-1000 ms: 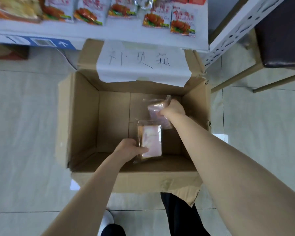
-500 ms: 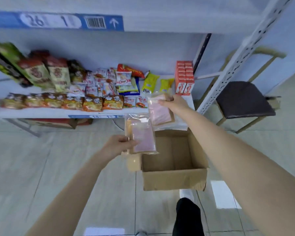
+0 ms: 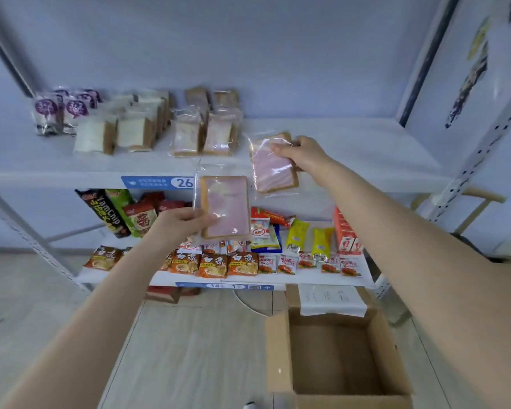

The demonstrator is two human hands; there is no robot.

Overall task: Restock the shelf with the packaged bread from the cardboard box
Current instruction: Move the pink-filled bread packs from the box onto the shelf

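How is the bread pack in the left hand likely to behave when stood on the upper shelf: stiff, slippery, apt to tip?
Probably light and fairly stiff: the left hand holds the bread pack by its lower edge and it shows no sag. Its glossy wrapper may be slippery. Being thin, it could tip unless leaned against the shelved bread packs.

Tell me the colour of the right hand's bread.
The bread is pink, tan crust; head view.

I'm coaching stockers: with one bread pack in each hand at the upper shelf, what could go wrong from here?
The right grip holds its bread pack only by an upper corner, so it might slip. Setting it down could topple the standing packs beside it. The left grip holds the other pack clear of the shelf; it could drop.
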